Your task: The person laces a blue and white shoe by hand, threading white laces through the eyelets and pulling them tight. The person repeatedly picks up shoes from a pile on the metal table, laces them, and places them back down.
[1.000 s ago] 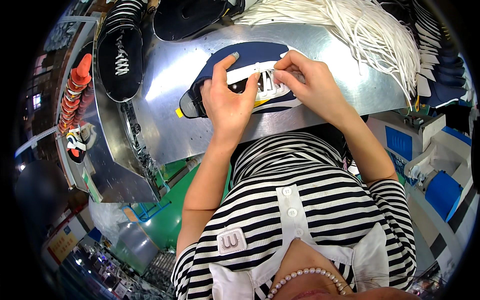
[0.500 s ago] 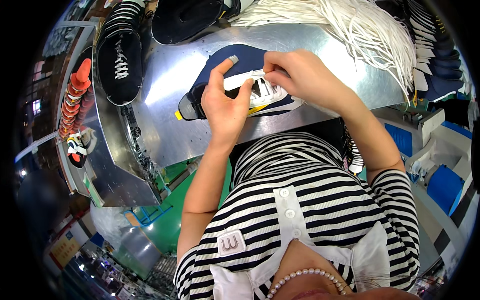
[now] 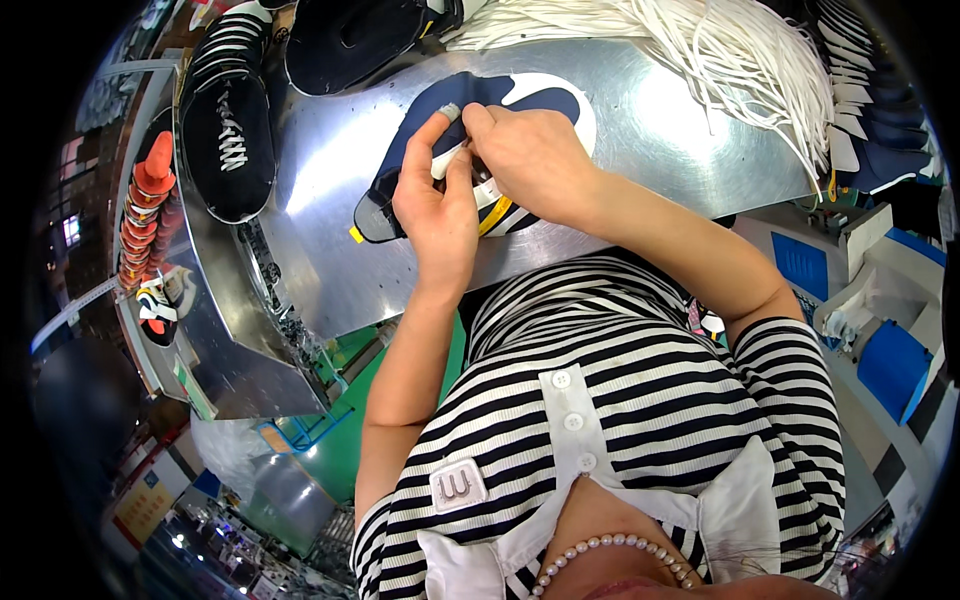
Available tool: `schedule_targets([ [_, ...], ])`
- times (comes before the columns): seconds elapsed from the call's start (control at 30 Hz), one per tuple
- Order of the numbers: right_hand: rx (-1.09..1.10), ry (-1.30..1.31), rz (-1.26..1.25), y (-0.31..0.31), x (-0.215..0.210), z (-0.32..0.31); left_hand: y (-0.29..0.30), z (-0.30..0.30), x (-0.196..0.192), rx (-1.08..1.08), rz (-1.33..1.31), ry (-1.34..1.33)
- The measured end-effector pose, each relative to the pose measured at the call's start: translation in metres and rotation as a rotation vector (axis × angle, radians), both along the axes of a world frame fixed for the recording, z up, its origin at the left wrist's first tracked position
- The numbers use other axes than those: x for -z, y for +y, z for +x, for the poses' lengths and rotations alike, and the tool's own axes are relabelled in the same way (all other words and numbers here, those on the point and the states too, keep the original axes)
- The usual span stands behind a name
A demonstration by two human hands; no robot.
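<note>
A navy and white shoe upper (image 3: 415,120) with yellow accents lies on the metal table (image 3: 330,270) in front of me. My left hand (image 3: 435,215) grips it around the lacing opening, thumb and index finger bent towards each other. A pale wrap covers that index fingertip. Close against it, my right hand (image 3: 545,165) pinches its fingers together above the opening. Whatever sits between those fingers is hidden. The hands cover most of the eyelets and the white lacing strip.
Long white laces (image 3: 720,70) are heaped at the far right, beside stacked navy and white uppers (image 3: 875,160). Black uppers stand at the left (image 3: 230,150) and far edge (image 3: 350,45). Beyond the table's left end is a row of orange-red pieces (image 3: 150,210).
My right hand has moved left, from the far end of the lacing area to beside my left fingers. The upper's navy and white toe now shows. My left hand keeps its hold.
</note>
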State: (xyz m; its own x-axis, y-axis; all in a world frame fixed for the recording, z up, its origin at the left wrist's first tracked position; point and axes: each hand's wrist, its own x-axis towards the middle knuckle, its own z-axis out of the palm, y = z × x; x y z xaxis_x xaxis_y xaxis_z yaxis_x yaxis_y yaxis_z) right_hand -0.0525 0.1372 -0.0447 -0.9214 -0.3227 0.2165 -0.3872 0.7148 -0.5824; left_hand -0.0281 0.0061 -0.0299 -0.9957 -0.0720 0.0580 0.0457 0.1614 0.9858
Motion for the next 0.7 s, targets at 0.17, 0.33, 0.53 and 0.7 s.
schedule_targets([
  [0.17, -0.007, -0.256, 0.066, 0.035, -0.039, 0.002, -0.008, 0.002, -0.003, 0.094, 0.124, -0.120],
  [0.33, 0.160, -0.234, -0.144, 0.064, -0.045, 0.015, -0.007, -0.001, -0.013, 0.100, 0.127, -0.192],
  [0.53, 0.231, 0.048, -0.404, 0.043, 0.013, 0.017, 0.005, -0.008, 0.009, -0.025, -0.441, 0.173],
  [0.7, 0.235, 0.006, -0.412, 0.044, 0.014, 0.017, 0.016, -0.011, -0.004, -0.091, -0.463, 0.010],
])
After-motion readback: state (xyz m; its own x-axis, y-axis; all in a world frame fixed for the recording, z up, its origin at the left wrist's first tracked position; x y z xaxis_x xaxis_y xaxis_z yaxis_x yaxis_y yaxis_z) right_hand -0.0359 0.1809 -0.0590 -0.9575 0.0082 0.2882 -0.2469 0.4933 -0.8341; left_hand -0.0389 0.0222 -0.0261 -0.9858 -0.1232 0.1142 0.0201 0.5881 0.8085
